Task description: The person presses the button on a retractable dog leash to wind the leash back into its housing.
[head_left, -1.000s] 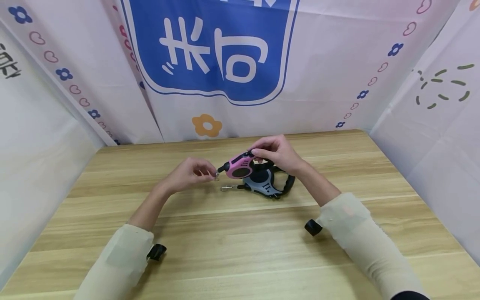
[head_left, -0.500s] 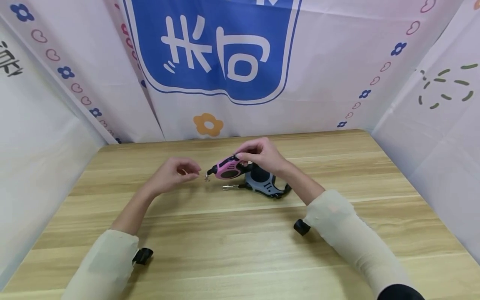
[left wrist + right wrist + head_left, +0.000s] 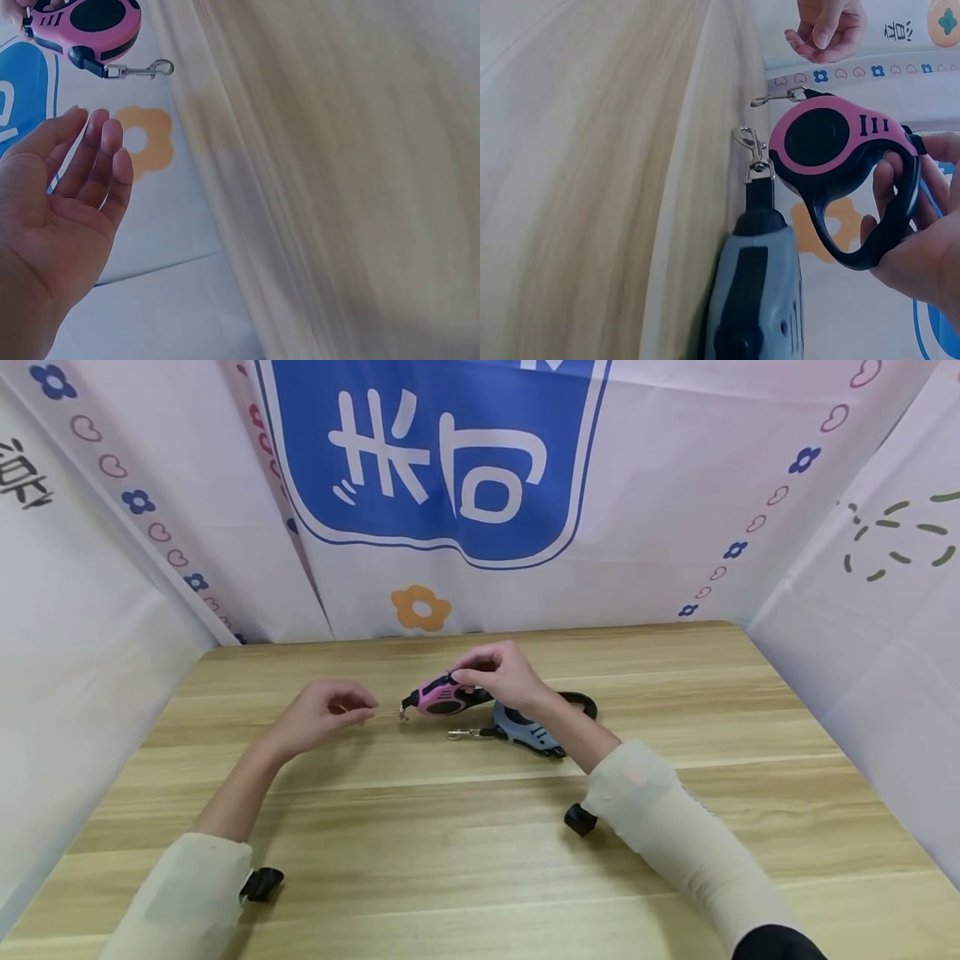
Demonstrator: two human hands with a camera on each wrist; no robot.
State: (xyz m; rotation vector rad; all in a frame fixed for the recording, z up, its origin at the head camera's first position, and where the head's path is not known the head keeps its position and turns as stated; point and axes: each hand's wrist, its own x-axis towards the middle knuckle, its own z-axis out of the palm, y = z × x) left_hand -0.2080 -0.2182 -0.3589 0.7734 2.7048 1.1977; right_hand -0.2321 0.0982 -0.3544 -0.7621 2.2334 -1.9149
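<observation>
My right hand (image 3: pixel 501 675) grips the black handle of a pink-and-black retractable dog leash (image 3: pixel 441 695), held above the table. In the right wrist view its fingers (image 3: pixel 886 180) curl through the handle loop. A metal snap hook (image 3: pixel 142 70) hangs from the pink leash's nozzle. My left hand (image 3: pixel 322 714) is to the left of that hook, apart from it. In the left wrist view its fingers (image 3: pixel 97 161) are loosely bent, and nothing shows between them and the thumb. A grey-blue retractable leash (image 3: pixel 528 731) lies on the table, partly hidden by my right hand and forearm.
The grey-blue leash's snap hook (image 3: pixel 751 146) points left, beneath the pink leash. Wood-grain table (image 3: pixel 465 860) surface extends around both leashes. Printed white cloth (image 3: pixel 637 485) hangs behind the table and at both sides. A black wrist camera (image 3: pixel 580 819) sits at the right cuff.
My right hand has moved left and slightly down with the pink leash. My left hand, at the pink leash's hook a second ago, has drawn left, away from it. The grey-blue leash stays put.
</observation>
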